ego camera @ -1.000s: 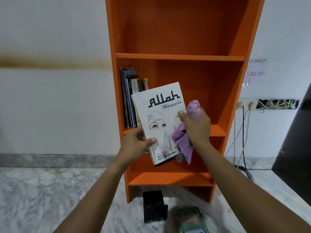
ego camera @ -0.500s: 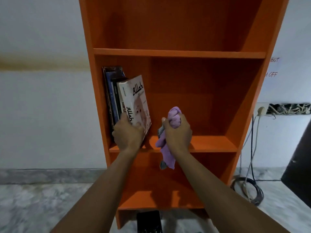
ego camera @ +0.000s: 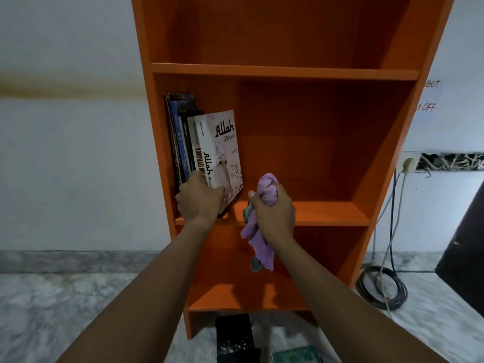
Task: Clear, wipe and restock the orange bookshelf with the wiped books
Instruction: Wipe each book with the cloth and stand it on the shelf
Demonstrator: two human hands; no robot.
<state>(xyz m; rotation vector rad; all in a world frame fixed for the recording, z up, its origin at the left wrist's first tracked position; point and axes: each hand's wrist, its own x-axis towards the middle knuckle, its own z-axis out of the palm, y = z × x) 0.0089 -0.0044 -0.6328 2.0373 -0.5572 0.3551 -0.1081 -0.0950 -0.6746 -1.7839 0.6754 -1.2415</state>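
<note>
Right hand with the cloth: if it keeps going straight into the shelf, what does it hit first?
Probably nothing before the orange back panel. The right hand, fisted on the purple cloth, faces open shelf, right of the white book. Depth is unclear.

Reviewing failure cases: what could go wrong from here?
1. The white book leans right with bare shelf beside it; if the left hand lets go, it may topple.
2. The cloth dangling from the right hand could snag the shelf edge.
</note>
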